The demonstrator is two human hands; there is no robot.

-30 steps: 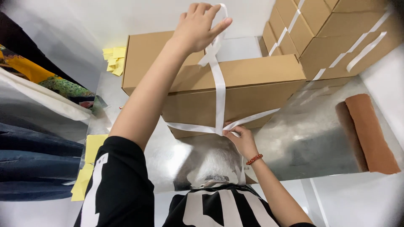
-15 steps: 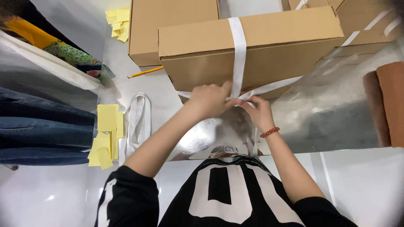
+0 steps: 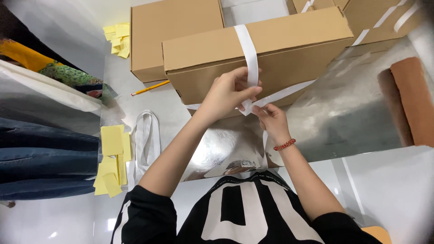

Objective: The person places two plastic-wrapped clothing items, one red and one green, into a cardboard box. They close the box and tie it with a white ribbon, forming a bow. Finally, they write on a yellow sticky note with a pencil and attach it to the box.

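Head view: long brown cardboard box [image 3: 289,58] sits mid-far on shiny metal tabletop [image 3: 352,113], w/ flat white strap [image 3: 249,52] running over its top and down the near face. A 2nd run of the same strap comes in diagonally from the right along the box's lower near edge; both runs meet at the near face, approx centre.

Left hand [image 3: 228,92] closed, fingers pinched on the strap right at that crossing. Right hand [image 3: 271,118] just near of it, touching, fingertips also pinched on the strap end; red bead bracelet [image 3: 285,144] on that wrist.

Rest: 2nd brown cardboard box [image 3: 174,36] behind, far-left, touching the first. More strapped brown boxes [image 3: 375,18] far-right. Yellow pencil [image 3: 150,87] on tabletop left of the box. White strap loop [image 3: 147,140] lying near-left. Yellow paper slips [image 3: 110,158] at left edge, another yellow stack [image 3: 117,38] far-left. Folded blue jeans [image 3: 40,158] in clear bags, left. Brown roll [image 3: 413,99] at right.
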